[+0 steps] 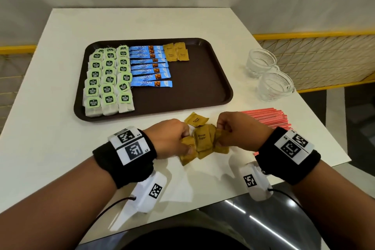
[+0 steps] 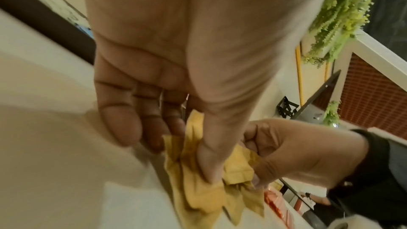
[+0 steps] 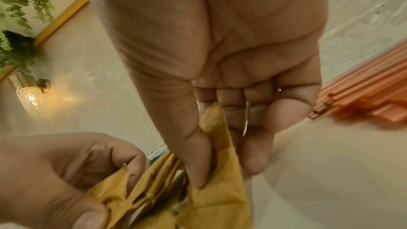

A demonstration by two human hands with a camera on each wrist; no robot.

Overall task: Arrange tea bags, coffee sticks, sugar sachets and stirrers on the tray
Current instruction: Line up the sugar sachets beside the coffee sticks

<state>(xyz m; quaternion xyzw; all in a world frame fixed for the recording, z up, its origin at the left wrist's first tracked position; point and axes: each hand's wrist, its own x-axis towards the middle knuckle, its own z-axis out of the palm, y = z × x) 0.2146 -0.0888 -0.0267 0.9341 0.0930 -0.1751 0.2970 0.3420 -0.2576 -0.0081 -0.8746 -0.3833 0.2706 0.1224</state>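
While both your left hand [image 1: 172, 138] and right hand [image 1: 235, 128] pinch the loose sugar sachets [image 1: 203, 138] on the near counter [image 1: 50, 138], the tray [image 1: 194, 91] beyond holds tea bags [image 1: 108, 79], coffee sticks [image 1: 150, 66] and four sachets. Red stirrers [image 1: 267, 116] lie right; two glass cups [image 1: 267, 75] stand far right.

Both my arms reach forward, close together. My left hand [image 1: 172, 138] has its back up, and its thumb [image 2: 209, 163] and curled fingers [image 2: 123, 124] pinch some brown sugar packets [image 1: 204, 140]. My right hand [image 1: 236, 131] sits just beside it, fingers curled in, thumb [image 3: 193, 159] pressing more of the same packets against them. A black band with white tags wraps my left wrist [image 1: 129, 152] and another wraps my right wrist [image 1: 288, 152].
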